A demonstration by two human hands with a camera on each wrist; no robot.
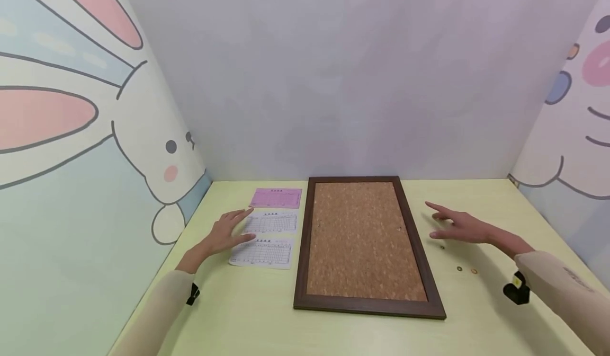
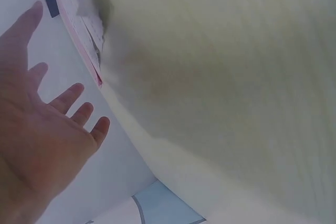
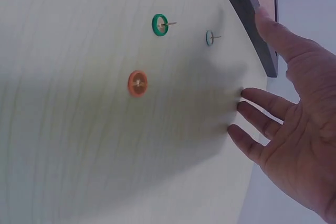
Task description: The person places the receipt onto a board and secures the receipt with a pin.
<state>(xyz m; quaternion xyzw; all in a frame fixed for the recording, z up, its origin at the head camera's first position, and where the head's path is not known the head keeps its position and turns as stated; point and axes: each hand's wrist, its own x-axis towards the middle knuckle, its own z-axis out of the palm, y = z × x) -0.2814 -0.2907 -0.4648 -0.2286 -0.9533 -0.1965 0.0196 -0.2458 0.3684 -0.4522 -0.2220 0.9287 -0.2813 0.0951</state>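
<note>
My left hand (image 1: 224, 234) is held over the left edges of the paper forms, fingers spread and nothing in its grasp. A pink form (image 1: 276, 198) lies at the back, with a white form (image 1: 274, 222) and another white form (image 1: 264, 254) in front of it. Right of the papers lies a corkboard (image 1: 362, 239) in a dark brown frame. Beyond its right side my right hand (image 1: 459, 227) hovers with fingers extended, holding nothing. Near it lie three thumbtacks: a green thumbtack (image 3: 159, 25), an orange thumbtack (image 3: 137, 83) and a teal thumbtack (image 3: 209, 38), the green and teal pins sticking up.
Everything lies on a pale yellow-green table (image 1: 238, 313). A plain light wall (image 1: 333, 80) rises behind it. Side walls with cartoon animals, such as the rabbit wall (image 1: 62, 229) on the left, close in both sides.
</note>
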